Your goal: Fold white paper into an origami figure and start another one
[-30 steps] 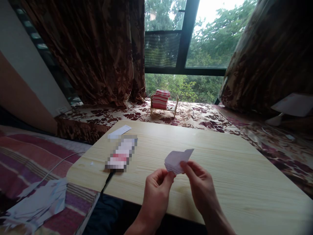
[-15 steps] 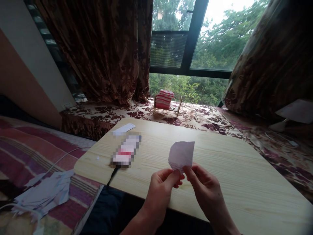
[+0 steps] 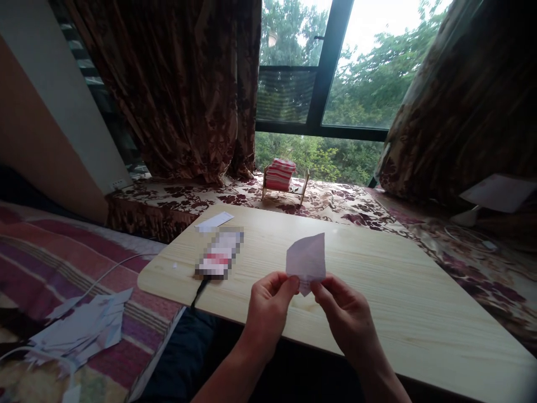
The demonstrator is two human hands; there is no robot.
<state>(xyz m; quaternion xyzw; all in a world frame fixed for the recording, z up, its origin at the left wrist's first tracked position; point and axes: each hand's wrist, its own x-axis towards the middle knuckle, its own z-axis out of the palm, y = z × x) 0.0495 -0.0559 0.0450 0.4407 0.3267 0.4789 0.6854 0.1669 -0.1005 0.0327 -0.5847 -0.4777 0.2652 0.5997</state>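
Observation:
A small pale sheet of paper [image 3: 306, 257], with angled edges and a point at its bottom, is held up above the table between my two hands. My left hand [image 3: 271, 299] is closed, its thumb and fingers pinching the paper's lower left edge. At the lower right edge, my right hand [image 3: 344, 305] pinches it the same way. Fingertips behind the paper are partly hidden. Left of my hands, a blurred-out phone-like device [image 3: 220, 254] lies on the wooden table [image 3: 386, 280] with a black cable [image 3: 198, 293] running off the edge.
Beyond the device lies a white paper strip [image 3: 215, 221]. Loose paper pieces [image 3: 86, 330] are heaped on the striped bedspread [image 3: 138, 324] at left, near a white cable. A small rack with folded red-striped cloth [image 3: 280, 174] stands on the window sill; a white lamp [image 3: 497, 193] is at right.
The paper has turned slightly, its top corner now pointing up more sharply. Both hands have shifted a little left and up, their grips spread farther apart on its lower edges. The view has shifted slightly.

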